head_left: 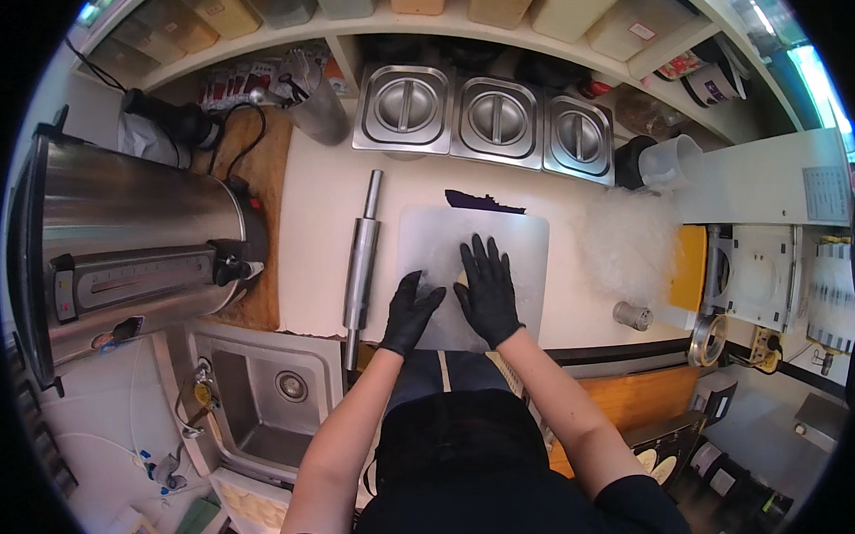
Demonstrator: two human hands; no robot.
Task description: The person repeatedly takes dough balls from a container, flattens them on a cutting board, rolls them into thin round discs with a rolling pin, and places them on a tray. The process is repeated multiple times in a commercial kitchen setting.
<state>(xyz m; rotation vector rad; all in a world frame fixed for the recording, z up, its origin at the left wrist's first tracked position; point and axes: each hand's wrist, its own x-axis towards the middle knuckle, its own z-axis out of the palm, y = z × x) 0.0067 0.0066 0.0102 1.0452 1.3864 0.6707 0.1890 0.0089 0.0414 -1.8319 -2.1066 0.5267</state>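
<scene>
Both hands wear black gloves over a translucent grey mat (533,263) on the pale counter. My left hand (409,313) is near the mat's left edge, thumb apart from the fingers; a bit of clear plastic film (424,285) shows beside it, and whether it is gripped cannot be told. My right hand (488,293) rests palm down on the mat, fingers spread, partly over a small pale yellow piece (463,278), mostly hidden. A stainless steel rolling pin (363,273) lies left of the mat. A dark ship-shaped cutout (483,201) touches the mat's far edge.
Several lidded steel containers (496,120) stand at the back. Crumpled clear plastic (628,242) and a small metal shaker (632,316) are on the right. A large steel dispenser (143,227) stands left, above a sink (277,399). A tall cup of utensils (320,112) stands back left.
</scene>
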